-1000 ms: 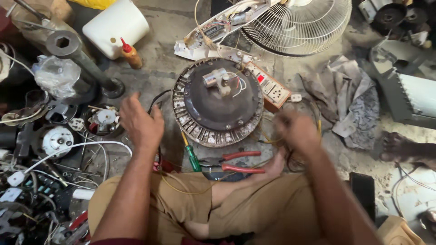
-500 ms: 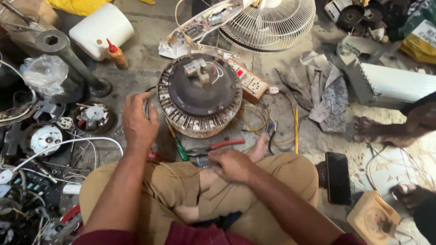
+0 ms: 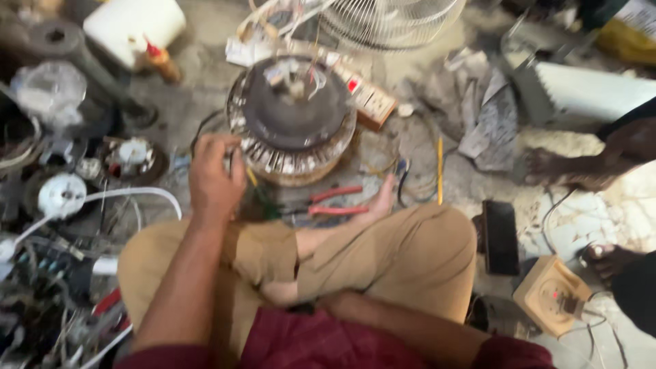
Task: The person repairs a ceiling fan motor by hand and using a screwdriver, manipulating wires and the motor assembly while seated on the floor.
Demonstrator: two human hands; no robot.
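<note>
Left hand [image 3: 213,179] with fingers curled loosely at round fan motor [image 3: 292,121] rim, grip unclear through blur, right hand hidden behind lap, motor at twelve o'clock, white canister [image 3: 134,25] at eleven, contents unseen, red-handled pliers [image 3: 336,202] beside foot.

scrap [image 3: 61,171] crowding left, pliers [image 3: 335,201] before motor [image 3: 294,119]

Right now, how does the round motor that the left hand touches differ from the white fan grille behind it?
The round motor is dark, solid and ringed by windings; the fan grille is white, open wire. The motor is fully in view, with the left hand at its edge; the grille is cut off and untouched. Both are round.
</note>
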